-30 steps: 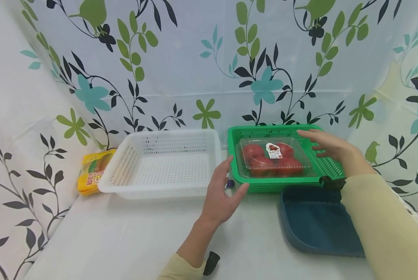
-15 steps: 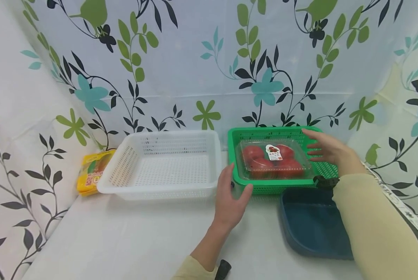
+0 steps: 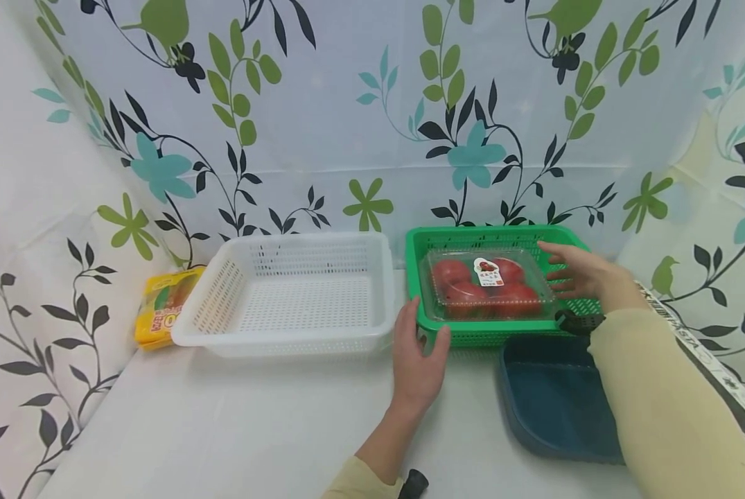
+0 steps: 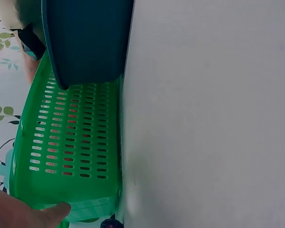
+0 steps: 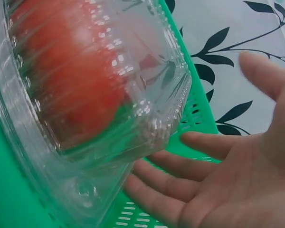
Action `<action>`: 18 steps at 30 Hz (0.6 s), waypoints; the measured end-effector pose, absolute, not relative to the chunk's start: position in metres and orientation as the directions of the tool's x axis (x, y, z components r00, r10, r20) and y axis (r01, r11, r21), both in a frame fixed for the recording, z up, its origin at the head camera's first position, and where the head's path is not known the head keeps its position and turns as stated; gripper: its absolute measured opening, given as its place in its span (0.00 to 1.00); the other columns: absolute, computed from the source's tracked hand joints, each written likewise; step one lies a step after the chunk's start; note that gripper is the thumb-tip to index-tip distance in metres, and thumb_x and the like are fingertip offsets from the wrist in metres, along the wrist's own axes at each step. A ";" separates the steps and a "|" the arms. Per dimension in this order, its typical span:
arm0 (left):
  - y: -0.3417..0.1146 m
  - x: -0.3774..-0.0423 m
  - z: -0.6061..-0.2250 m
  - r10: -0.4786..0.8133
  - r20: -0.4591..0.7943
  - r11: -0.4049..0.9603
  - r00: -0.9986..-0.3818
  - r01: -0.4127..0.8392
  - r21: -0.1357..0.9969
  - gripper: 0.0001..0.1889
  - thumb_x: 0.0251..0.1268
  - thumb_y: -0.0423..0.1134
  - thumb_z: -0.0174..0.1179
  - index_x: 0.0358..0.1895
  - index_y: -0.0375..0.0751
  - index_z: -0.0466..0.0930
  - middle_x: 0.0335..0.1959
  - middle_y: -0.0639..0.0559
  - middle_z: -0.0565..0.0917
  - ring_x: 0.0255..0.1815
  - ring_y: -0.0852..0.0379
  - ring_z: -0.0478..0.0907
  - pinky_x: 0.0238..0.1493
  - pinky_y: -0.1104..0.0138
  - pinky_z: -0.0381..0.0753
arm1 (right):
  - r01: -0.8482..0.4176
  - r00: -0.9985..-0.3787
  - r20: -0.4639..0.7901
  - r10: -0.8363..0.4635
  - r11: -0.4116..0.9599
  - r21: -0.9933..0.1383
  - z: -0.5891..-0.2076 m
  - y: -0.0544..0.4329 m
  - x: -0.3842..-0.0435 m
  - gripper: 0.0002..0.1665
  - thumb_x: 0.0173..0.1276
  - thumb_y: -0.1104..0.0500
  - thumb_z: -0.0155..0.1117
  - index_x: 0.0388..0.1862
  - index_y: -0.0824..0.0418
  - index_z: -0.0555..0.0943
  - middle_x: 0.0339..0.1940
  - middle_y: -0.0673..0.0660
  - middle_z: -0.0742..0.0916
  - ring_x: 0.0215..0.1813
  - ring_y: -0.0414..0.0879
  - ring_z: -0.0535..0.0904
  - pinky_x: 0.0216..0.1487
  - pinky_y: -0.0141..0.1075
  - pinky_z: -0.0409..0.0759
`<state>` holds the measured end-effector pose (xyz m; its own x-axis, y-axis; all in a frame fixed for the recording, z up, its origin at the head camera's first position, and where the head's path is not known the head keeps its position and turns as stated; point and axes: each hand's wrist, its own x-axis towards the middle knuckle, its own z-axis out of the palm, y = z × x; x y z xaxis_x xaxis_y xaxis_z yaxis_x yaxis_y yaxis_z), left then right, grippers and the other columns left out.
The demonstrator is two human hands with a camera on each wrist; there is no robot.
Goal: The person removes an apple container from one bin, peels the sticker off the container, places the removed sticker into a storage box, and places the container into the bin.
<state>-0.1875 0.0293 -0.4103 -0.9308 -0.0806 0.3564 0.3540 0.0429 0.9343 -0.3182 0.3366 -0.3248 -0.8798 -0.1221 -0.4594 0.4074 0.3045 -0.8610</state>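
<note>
A clear plastic box of red tomatoes (image 3: pixel 491 281) with a white label lies in the green perforated basket (image 3: pixel 503 326). My right hand (image 3: pixel 581 274) has its fingers extended down into the basket beside the box's right end. In the right wrist view, the fingertips are at the edge of the clear box (image 5: pixel 154 126); whether they touch it I cannot tell. My left hand (image 3: pixel 418 357) is at the basket's left front corner, fingers mostly straight. The left wrist view has a fingertip (image 4: pixel 61 209) against or just in front of the green basket's end (image 4: pixel 92 206).
Left of the green basket stands a white perforated basket (image 3: pixel 285 339). A yellow packet (image 3: pixel 166 308) leans beyond it. In front, under my right forearm, sits a dark blue tray (image 3: pixel 559 416). A long printed box (image 3: pixel 709 367) lies at the right.
My left hand has moved right, up to the green basket's corner. The right hand has come slightly left and lower, closer to the tomato box. Baskets and box stay put.
</note>
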 end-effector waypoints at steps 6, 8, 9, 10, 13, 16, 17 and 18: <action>0.033 -0.190 -0.414 -0.123 0.348 -0.012 -0.929 0.352 0.936 0.32 0.73 0.39 0.59 0.76 0.36 0.61 0.76 0.44 0.62 0.73 0.46 0.65 0.64 0.48 0.73 | 0.440 -0.842 -0.516 -0.157 0.356 -0.825 -0.330 0.338 -0.319 0.60 0.77 0.31 0.42 0.79 0.72 0.29 0.77 0.81 0.47 0.76 0.76 0.50 0.69 0.58 0.68; 0.034 -0.191 -0.416 -0.136 0.342 -0.020 -0.930 0.348 0.937 0.31 0.74 0.38 0.59 0.75 0.36 0.62 0.76 0.44 0.63 0.72 0.46 0.66 0.63 0.51 0.75 | 0.445 -0.833 -0.527 -0.171 0.359 -0.820 -0.332 0.337 -0.319 0.60 0.77 0.31 0.43 0.79 0.73 0.31 0.77 0.81 0.49 0.76 0.75 0.53 0.66 0.56 0.73; 0.034 -0.192 -0.417 -0.144 0.342 -0.023 -0.929 0.348 0.937 0.30 0.74 0.38 0.58 0.75 0.36 0.62 0.75 0.44 0.64 0.72 0.46 0.66 0.63 0.51 0.75 | 0.444 -0.829 -0.530 -0.179 0.365 -0.818 -0.333 0.336 -0.319 0.59 0.77 0.31 0.44 0.79 0.74 0.32 0.77 0.80 0.50 0.75 0.75 0.55 0.65 0.54 0.75; 0.034 -0.192 -0.418 -0.154 0.340 -0.023 -0.928 0.347 0.938 0.29 0.74 0.37 0.58 0.75 0.36 0.63 0.75 0.44 0.64 0.72 0.46 0.67 0.62 0.52 0.76 | 0.438 -0.828 -0.529 -0.185 0.376 -0.817 -0.334 0.335 -0.319 0.59 0.77 0.31 0.43 0.79 0.74 0.34 0.77 0.80 0.52 0.75 0.74 0.58 0.63 0.53 0.77; 0.035 -0.192 -0.420 -0.180 0.342 -0.020 -0.922 0.351 0.936 0.28 0.74 0.37 0.59 0.73 0.36 0.65 0.74 0.43 0.66 0.71 0.45 0.68 0.60 0.54 0.78 | 0.429 -0.826 -0.529 -0.194 0.393 -0.814 -0.338 0.333 -0.319 0.58 0.77 0.31 0.43 0.80 0.74 0.38 0.75 0.78 0.58 0.73 0.71 0.63 0.60 0.49 0.79; 0.035 -0.192 -0.422 -0.199 0.349 -0.009 -0.916 0.358 0.934 0.27 0.74 0.37 0.60 0.72 0.36 0.68 0.73 0.43 0.67 0.70 0.44 0.70 0.59 0.54 0.79 | 0.414 -0.825 -0.526 -0.205 0.413 -0.811 -0.341 0.333 -0.319 0.56 0.78 0.31 0.41 0.79 0.75 0.40 0.74 0.77 0.60 0.73 0.71 0.63 0.58 0.48 0.79; 0.035 -0.192 -0.422 -0.204 0.352 -0.005 -0.914 0.360 0.933 0.26 0.74 0.37 0.60 0.72 0.37 0.68 0.73 0.43 0.68 0.69 0.44 0.71 0.59 0.54 0.79 | 0.413 -0.825 -0.526 -0.206 0.415 -0.811 -0.341 0.333 -0.319 0.56 0.78 0.31 0.41 0.79 0.75 0.40 0.74 0.76 0.60 0.73 0.71 0.62 0.58 0.48 0.79; 0.035 -0.192 -0.423 -0.211 0.353 -0.002 -0.912 0.361 0.933 0.26 0.74 0.37 0.60 0.72 0.37 0.69 0.73 0.43 0.68 0.69 0.44 0.71 0.59 0.55 0.79 | 0.409 -0.826 -0.524 -0.206 0.420 -0.810 -0.342 0.332 -0.319 0.56 0.77 0.31 0.41 0.79 0.75 0.42 0.74 0.76 0.61 0.72 0.71 0.63 0.57 0.47 0.79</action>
